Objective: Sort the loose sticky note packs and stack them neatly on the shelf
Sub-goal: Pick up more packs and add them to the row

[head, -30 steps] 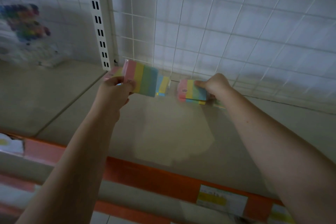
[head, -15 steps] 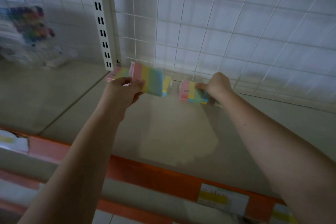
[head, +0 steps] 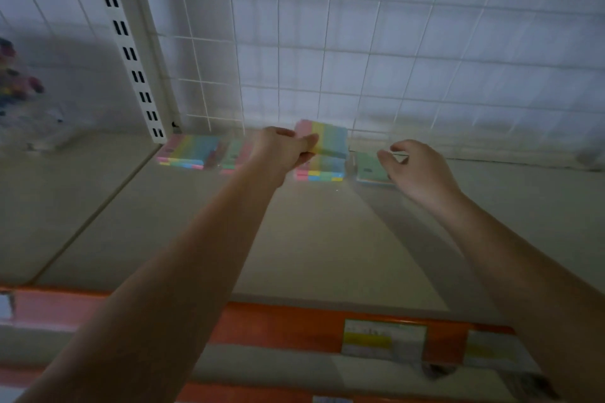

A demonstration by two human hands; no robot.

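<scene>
Setting: we look down on a pale beige metal shelf [head: 327, 239] backed by a white wire grid panel [head: 360, 59], with a white slotted upright post [head: 131, 52] at the left.
Left hand: our left hand [head: 281, 149] pinches a pastel-striped sticky note pack [head: 327, 137], pink, yellow, green and blue, thumb and fingers curled round its left end, holding it just above another pack.
Pack below: a second pastel-striped sticky note pack [head: 322, 172] lies flat on the shelf near the grid, directly under the held one; we cannot tell whether the two touch.
Right hand: our right hand [head: 415, 170] hovers with fingers loosely curled and apart, gripping nothing, just over a green-topped sticky note pack [head: 368, 168] that lies flat on the shelf beside the middle one.
Left packs: a flat pastel rainbow sticky note pack [head: 190, 150] sits at the foot of the post; a blurred green and pink pack [head: 234, 155] lies beside it, partly hidden by our left wrist.
Front edge: an orange shelf-edge strip [head: 288, 324] carries a white and yellow price label [head: 383, 337].
Far left: blurred colourful items [head: 16, 82], which we cannot identify.
</scene>
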